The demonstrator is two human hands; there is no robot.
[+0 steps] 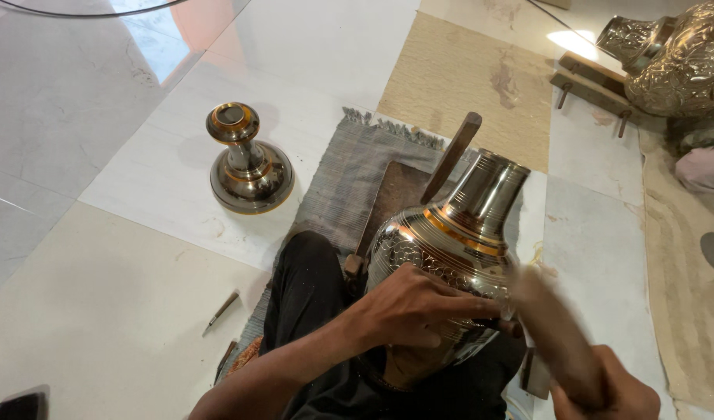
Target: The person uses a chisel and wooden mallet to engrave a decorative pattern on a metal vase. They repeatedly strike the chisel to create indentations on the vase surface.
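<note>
A large shiny metal vase (pixel 450 233) with gold bands and an engraved floral belly lies tilted across my lap. My left hand (pixel 415 307) rests on its belly, fingers pinched on a thin dark tool held against the engraved surface. My right hand (pixel 609 389), at the lower right, grips a wooden mallet (pixel 555 330) that is blurred by motion, its head close to the tool's end. My black-trousered knee (pixel 306 288) shows left of the vase.
A matching metal pedestal base (pixel 248 159) stands on the tiled floor to the left. A grey fringed mat (pixel 349 175) and a wooden support (pixel 450 155) lie under the vase. Small chisels (pixel 221 311) lie lower left. Another ornate metal vessel (pixel 679 58) sits on a wooden frame upper right.
</note>
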